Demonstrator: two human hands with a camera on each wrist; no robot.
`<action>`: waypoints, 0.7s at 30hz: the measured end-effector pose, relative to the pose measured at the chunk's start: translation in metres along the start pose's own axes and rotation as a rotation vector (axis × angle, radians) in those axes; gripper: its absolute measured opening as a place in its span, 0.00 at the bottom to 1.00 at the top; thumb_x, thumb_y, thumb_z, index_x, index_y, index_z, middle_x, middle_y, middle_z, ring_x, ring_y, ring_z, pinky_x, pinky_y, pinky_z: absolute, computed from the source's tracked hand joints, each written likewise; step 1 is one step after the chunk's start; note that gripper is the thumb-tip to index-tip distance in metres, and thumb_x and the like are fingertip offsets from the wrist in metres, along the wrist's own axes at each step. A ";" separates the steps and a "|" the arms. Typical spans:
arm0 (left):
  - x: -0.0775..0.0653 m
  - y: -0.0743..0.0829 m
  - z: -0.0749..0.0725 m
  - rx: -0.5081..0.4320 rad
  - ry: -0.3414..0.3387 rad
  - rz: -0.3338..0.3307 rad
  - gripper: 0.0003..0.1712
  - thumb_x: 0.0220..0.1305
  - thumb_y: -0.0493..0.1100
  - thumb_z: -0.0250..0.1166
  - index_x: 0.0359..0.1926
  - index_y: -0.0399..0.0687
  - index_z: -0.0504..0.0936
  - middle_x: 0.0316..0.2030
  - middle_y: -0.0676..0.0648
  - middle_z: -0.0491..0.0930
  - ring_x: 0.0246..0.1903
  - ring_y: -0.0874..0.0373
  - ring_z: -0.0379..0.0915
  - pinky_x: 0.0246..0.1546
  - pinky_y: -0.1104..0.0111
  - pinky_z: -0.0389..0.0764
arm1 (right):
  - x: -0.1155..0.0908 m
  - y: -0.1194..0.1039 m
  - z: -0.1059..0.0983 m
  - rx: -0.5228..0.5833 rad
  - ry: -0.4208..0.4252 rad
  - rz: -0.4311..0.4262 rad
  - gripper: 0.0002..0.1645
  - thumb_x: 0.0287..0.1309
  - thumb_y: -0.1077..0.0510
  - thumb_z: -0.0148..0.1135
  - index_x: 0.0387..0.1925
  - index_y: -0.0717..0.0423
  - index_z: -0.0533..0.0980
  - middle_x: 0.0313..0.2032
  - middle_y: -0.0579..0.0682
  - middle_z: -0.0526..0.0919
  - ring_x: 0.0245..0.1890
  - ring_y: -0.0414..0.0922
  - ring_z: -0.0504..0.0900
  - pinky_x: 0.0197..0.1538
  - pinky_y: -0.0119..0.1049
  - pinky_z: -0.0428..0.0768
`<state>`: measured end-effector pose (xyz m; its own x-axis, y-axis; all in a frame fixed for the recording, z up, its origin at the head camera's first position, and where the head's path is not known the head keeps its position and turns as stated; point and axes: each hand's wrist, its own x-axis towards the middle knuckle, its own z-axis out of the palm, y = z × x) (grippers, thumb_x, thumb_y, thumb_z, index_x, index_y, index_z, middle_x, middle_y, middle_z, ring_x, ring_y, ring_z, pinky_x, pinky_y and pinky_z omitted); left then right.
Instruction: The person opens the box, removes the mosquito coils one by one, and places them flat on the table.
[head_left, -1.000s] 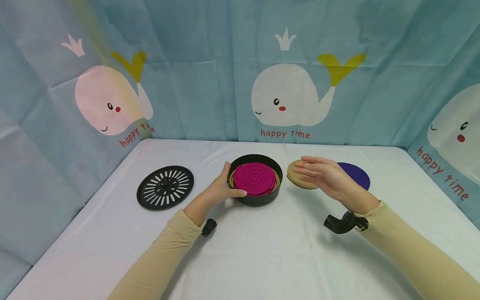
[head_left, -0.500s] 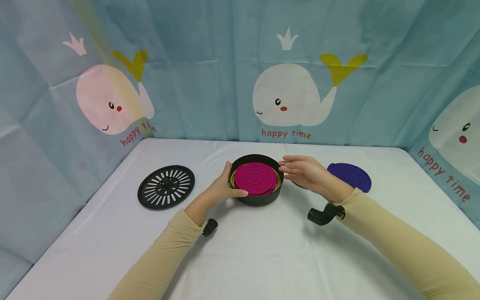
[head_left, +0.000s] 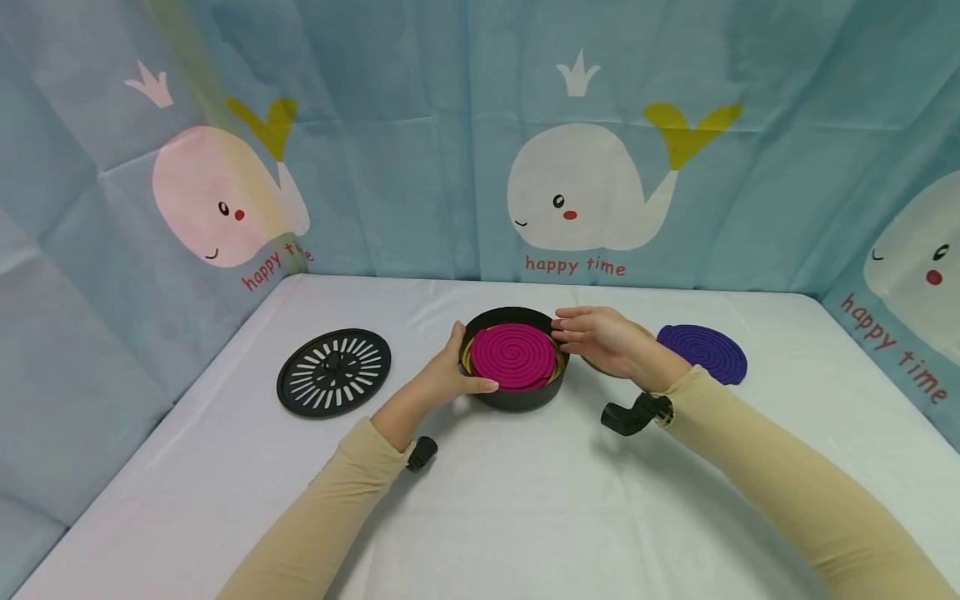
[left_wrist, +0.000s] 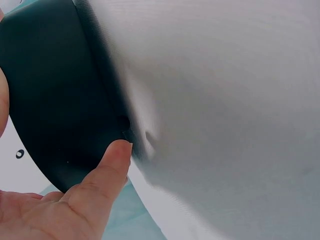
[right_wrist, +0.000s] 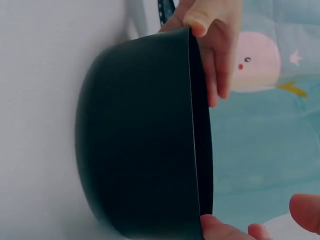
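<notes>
A round black mosquito-coil tin sits mid-table in the head view, a magenta mosquito coil on top inside and a yellow coil showing around it. My left hand grips the tin's left side, thumb at the front rim. On the opposite side, my right hand has its fingers extended to the right rim. The right wrist view shows a fingertip right at the rim, with the thumb apart from the tin. Behind that hand a tan coil is partly hidden.
A slotted black lid lies on the table left of the tin. A dark blue coil lies to the right, beyond the right hand. A light blue curtain with whale prints stands behind the white-covered table.
My right hand has moved left from over the tan coil to the tin's right rim. The left hand keeps its grip on the tin, which stays in place.
</notes>
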<state>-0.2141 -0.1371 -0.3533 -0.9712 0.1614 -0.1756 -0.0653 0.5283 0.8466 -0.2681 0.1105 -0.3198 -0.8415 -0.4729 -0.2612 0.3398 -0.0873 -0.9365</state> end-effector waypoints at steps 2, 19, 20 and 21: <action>0.000 0.001 0.000 -0.004 -0.005 0.006 0.68 0.55 0.43 0.75 0.76 0.41 0.29 0.76 0.45 0.36 0.74 0.48 0.34 0.71 0.53 0.44 | 0.002 -0.001 0.001 -0.003 0.001 0.007 0.34 0.71 0.69 0.38 0.73 0.71 0.41 0.74 0.67 0.42 0.73 0.59 0.45 0.72 0.49 0.48; 0.000 0.002 0.002 0.001 0.010 -0.016 0.68 0.55 0.42 0.75 0.76 0.41 0.29 0.76 0.44 0.37 0.74 0.48 0.34 0.71 0.54 0.44 | 0.015 0.002 0.010 -0.038 -0.022 0.041 0.33 0.71 0.68 0.36 0.73 0.72 0.43 0.74 0.65 0.37 0.74 0.59 0.40 0.72 0.52 0.45; 0.000 0.002 0.002 0.002 0.013 -0.018 0.68 0.55 0.42 0.75 0.76 0.41 0.29 0.76 0.44 0.37 0.74 0.47 0.34 0.71 0.53 0.45 | 0.015 0.002 0.010 -0.036 -0.025 0.041 0.33 0.71 0.68 0.36 0.73 0.72 0.43 0.74 0.65 0.37 0.74 0.59 0.40 0.72 0.52 0.45; 0.000 0.002 0.002 0.004 0.016 -0.020 0.68 0.55 0.42 0.75 0.76 0.41 0.30 0.76 0.44 0.37 0.74 0.47 0.35 0.71 0.53 0.45 | 0.015 0.003 0.010 -0.036 -0.028 0.042 0.33 0.71 0.67 0.36 0.73 0.72 0.43 0.74 0.66 0.37 0.74 0.60 0.41 0.72 0.52 0.45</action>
<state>-0.2134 -0.1344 -0.3527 -0.9731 0.1377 -0.1847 -0.0840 0.5346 0.8409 -0.2761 0.0943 -0.3239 -0.8145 -0.4999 -0.2944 0.3588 -0.0352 -0.9328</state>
